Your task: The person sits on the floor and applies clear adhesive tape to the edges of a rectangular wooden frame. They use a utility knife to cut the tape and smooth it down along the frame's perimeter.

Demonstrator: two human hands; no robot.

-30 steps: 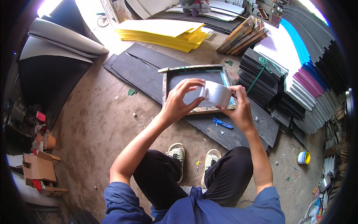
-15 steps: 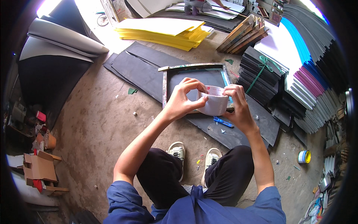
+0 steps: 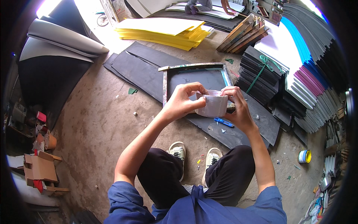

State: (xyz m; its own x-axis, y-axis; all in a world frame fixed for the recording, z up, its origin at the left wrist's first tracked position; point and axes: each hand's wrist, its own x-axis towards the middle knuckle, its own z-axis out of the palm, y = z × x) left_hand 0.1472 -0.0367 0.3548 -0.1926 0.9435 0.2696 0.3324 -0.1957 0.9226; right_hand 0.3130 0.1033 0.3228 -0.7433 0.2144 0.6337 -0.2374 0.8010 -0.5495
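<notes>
Between my hands I hold a wide, whitish roll of tape (image 3: pixel 211 106) above the frame. My left hand (image 3: pixel 184 100) grips its left side, fingers hooked over the top rim and thumb against the outer face. My right hand (image 3: pixel 238 106) grips the right side, with its fingertips at the rim and the thumb low behind. Below the roll lies a wooden-edged frame (image 3: pixel 164 87) with a dark panel inside, partly hidden by my hands. A blue utility knife (image 3: pixel 223 122) lies on the black sheet (image 3: pixel 253 128) just under the roll.
Yellow sheets (image 3: pixel 156 35) are stacked at the back. Wooden frames (image 3: pixel 242 35) lean beside a tied black bundle (image 3: pixel 257 72) and piled foam sheets (image 3: pixel 305 82) on the right. A yellow-and-blue can (image 3: pixel 304 156) stands right; a cardboard box (image 3: pixel 40 168) sits left. Another person (image 3: pixel 203 5) works at the back.
Both hands have lowered slightly with the tape roll, which has tipped so that less of its inside shows. The person at the back has shifted their arm.
</notes>
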